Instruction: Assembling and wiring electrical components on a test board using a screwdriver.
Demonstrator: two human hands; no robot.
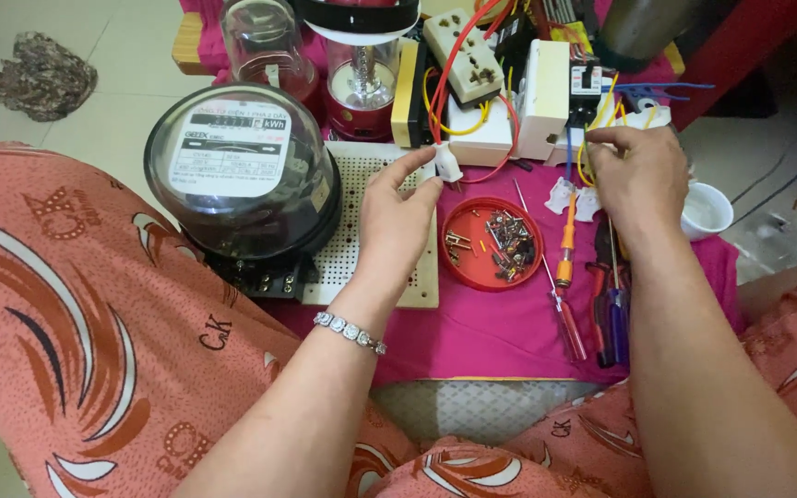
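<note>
Left hand (397,217) reaches forward over the perforated white board (362,249); its grip is pressed together, thumb and forefinger pinching a small white plastic fitting (447,166) just past the fingertips, where a red wire (445,83) comes down to it. Right hand (638,175) is raised further right, grip closed on a loop of yellow wire (588,148) at the fingertips. Between the two hands and slightly nearer the body sits a red round lid (491,242) holding small screws and metal bits. Just below the right grip lie an orange-handled tester screwdriver (565,244), a red-handled screwdriver (569,327) and a blue-handled screwdriver (617,323), all on the pink cloth (500,332) covering the worktop. Left of the left wrist stands a dark-based electricity meter (242,175) under a clear dome. Beyond the left grip: a white socket block (465,55) and a white breaker box (546,97). A small white cup (705,210) sits right of the right hand. A bracelet (350,330) circles the left wrist.
</note>
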